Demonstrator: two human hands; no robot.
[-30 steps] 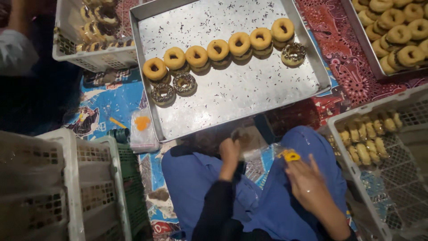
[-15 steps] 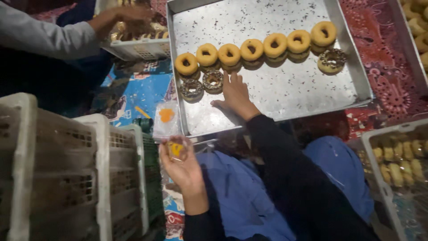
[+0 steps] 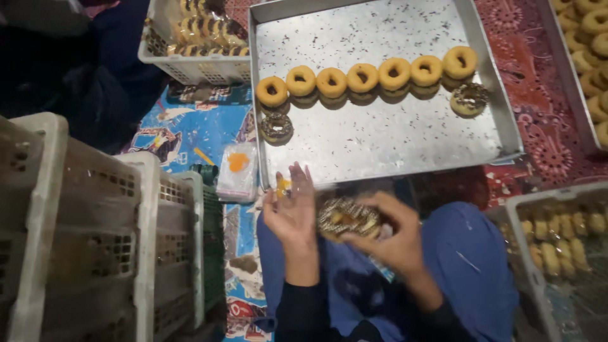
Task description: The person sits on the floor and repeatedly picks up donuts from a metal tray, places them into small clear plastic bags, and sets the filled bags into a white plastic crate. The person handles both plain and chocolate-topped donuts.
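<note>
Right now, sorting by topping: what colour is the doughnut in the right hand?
Dark chocolate with pale sprinkles, head view.

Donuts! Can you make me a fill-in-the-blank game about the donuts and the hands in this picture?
1. The plain donuts sit in a row of ____ on the metal tray.
2. The right hand holds a donut topped with ____.
3. The little plastic bag lies on the mat, to the ____ of the tray.
4. The left hand has its fingers ____, holding no donut.

Missing words: six; sprinkles; left; open
</note>
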